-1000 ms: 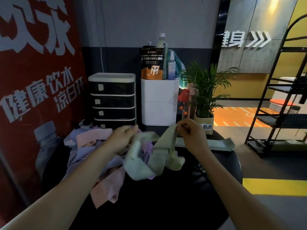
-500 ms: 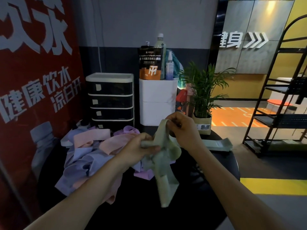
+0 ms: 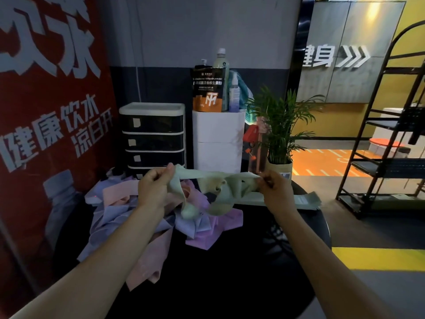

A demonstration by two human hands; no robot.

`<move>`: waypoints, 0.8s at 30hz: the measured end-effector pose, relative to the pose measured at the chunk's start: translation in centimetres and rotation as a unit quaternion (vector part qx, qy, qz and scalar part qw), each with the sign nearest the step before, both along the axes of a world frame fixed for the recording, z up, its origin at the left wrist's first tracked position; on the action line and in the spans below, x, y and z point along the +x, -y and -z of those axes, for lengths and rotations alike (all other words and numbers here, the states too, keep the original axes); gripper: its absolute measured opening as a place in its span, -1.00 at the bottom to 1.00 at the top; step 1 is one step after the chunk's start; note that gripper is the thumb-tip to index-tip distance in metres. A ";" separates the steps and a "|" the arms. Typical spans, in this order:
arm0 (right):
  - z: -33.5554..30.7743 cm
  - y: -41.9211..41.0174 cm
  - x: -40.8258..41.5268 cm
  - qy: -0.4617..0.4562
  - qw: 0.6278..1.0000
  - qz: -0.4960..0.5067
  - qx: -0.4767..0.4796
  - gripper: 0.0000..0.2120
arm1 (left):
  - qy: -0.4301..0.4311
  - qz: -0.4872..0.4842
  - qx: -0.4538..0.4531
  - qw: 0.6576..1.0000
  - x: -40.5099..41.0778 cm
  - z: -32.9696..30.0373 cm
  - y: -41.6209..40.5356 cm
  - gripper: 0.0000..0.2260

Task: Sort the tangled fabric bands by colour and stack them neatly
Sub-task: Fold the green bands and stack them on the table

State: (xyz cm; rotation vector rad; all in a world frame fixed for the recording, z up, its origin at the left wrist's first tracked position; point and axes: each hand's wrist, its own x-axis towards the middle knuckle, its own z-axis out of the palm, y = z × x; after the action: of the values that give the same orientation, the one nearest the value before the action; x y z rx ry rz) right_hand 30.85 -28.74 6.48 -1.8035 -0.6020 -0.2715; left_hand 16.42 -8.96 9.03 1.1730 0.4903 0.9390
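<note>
The pale green fabric band (image 3: 217,192) is held in the air above the round black table (image 3: 230,284), over its far half, and it is stretched almost level from one hand to the other, so its long axis runs from left to right in front of the person. The left hand (image 3: 154,187) grips one end with the fingers curled round the cloth, and the right hand (image 3: 274,188) pinches the other end between thumb and fingers; both hands are closed on this same band and are well apart from each other. Between them the middle of the band is not yet straight: it hangs down in a twisted loop, and the lowest part touches or nearly touches the heap below, I cannot tell which. This heap of tangled pink, lilac and light blue fabric bands (image 3: 142,222) lies on the left side of the table, reaching toward the left edge and the near middle. At the far right edge lies a flat pale green strip (image 3: 305,200), probably a band already sorted, and it is just beside the right hand. In my judgement the next move depends on this: the twist sits nearer the middle, and the right hand is nearer to the green place, so the band should travel to the right.
</note>
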 end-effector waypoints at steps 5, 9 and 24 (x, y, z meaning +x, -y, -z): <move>-0.1 -0.5 0.3 -0.036 0.997 0.061 0.039 -0.96 | -0.013 -0.148 -0.027 0.988 1.0 -0.3 -0.5 -0.69; -0.2 -0.9 0.1 -0.064 0.995 0.071 0.037 -0.94 | -0.026 -0.049 -0.004 0.998 1.2 -0.2 0.4 -0.74; -2.3 -2.7 -2.6 -0.050 0.987 -0.137 0.074 -0.83 | -0.172 0.239 0.416 0.860 2.2 4.8 3.0 -0.73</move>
State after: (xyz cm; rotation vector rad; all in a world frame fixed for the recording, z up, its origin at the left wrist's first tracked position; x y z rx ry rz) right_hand 28.21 -26.05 8.77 -1.5603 -0.7297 -0.0380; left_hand 18.59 -11.96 4.21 2.1565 0.0226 0.4856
